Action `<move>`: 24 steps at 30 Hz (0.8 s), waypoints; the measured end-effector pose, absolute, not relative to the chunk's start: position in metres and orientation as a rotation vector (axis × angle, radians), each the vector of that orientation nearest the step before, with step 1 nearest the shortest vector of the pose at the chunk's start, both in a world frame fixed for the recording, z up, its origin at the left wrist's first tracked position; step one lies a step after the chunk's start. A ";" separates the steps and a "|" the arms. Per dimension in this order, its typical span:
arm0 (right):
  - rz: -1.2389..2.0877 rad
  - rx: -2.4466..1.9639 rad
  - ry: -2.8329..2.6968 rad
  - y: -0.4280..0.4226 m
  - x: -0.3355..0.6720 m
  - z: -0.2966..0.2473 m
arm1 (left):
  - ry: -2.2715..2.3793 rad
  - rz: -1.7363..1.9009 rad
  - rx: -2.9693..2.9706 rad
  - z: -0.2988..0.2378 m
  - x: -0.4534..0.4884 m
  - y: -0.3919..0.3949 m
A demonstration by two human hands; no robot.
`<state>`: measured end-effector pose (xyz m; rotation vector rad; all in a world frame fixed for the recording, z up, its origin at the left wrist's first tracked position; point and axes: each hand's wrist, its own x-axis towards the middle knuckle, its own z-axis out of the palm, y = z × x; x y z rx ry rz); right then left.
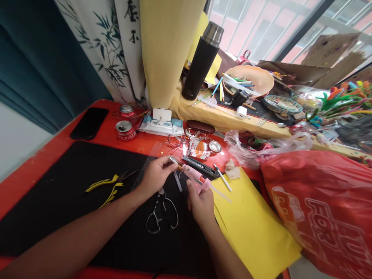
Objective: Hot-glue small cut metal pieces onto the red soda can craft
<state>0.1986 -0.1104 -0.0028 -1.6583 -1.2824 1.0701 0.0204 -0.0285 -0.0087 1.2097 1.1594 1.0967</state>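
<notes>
your right hand (201,203) is closed round the grip of the pink glue gun (194,176), held just above the black mat (58,201) on the table with its nozzle pointing towards your left. it looks like light, rigid plastic; hold it by the grip, as the tip is likely hot. your left hand (157,174) pinches a small silvery piece (173,159) at the nozzle, seemingly thin, light and easily bent. scissors (161,217) lie just below.

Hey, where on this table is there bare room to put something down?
Bare: the black mat between the phone and the yellow pliers, and the yellow paper between the right hand with its glue gun and the red bag. Crowded: behind the left hand, pinching a metal strip, from the cans to the clear bag.
</notes>
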 end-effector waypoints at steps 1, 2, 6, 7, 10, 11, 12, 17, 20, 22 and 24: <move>1.075 -1.655 -1.282 -0.110 0.199 -0.003 | 1.161 1.105 1.205 -0.009 0.020 -0.029; 1.077 -1.655 -1.279 -0.111 0.199 -0.004 | 1.166 1.111 1.199 -0.009 0.020 -0.029; 1.075 -1.660 -1.271 -0.111 0.200 -0.005 | 1.194 1.116 1.195 -0.010 0.020 -0.029; 1.078 -1.659 -1.270 -0.111 0.200 -0.005 | 1.198 1.117 1.196 -0.011 0.019 -0.029; 1.081 -1.659 -1.272 -0.111 0.200 -0.003 | 1.197 1.122 1.193 -0.012 0.019 -0.029; 1.080 -1.657 -1.274 -0.111 0.200 -0.001 | 1.194 1.125 1.192 -0.012 0.019 -0.029; 1.078 -1.654 -1.274 -0.111 0.200 0.000 | 1.191 1.128 1.191 -0.011 0.019 -0.029; 1.094 -1.632 -1.260 -0.110 0.199 0.005 | 1.190 1.141 1.194 -0.009 0.019 -0.029; 1.117 -1.654 -1.248 -0.110 0.199 0.006 | 1.181 1.148 1.199 -0.009 0.019 -0.029; 1.124 -1.673 -1.238 -0.110 0.199 0.006 | 1.177 1.153 1.192 -0.009 0.019 -0.029; 1.116 -1.682 -1.237 -0.110 0.200 0.005 | 1.180 1.158 1.182 -0.009 0.019 -0.029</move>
